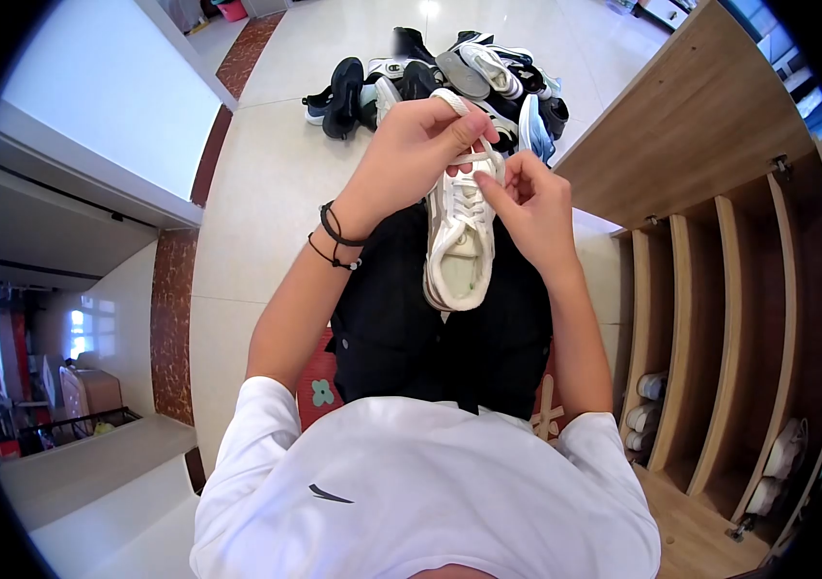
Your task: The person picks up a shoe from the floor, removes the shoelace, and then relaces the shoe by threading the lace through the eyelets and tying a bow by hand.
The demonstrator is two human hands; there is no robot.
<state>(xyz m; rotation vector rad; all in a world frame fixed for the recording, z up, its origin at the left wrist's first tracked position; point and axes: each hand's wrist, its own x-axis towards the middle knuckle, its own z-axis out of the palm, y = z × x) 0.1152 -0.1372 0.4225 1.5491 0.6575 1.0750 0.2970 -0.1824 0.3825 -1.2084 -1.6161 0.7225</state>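
Observation:
A white sneaker (pixel 437 236) lies over my lap on black trousers (pixel 382 318), its heel opening toward me and its toe pointing away. My left hand (pixel 416 150) is closed near the toe end, pinching the white shoelace (pixel 448 99), part of which loops above the fingers. On the shoe's right side, my right hand (pixel 538 207) has its thumb and fingers pressed together at the lacing, closed on the lace. Fingers cover much of the toe. Two dark bracelets (pixel 334 236) circle my left wrist.
A pile of mixed shoes (pixel 420 79) lies on the tiled floor ahead. At right stands an open wooden shoe cabinet (pixel 727 289), its door (pixel 681 106) swung out and several shoes (pixel 642 417) on its shelves. A red mat (pixel 314 372) is beneath me.

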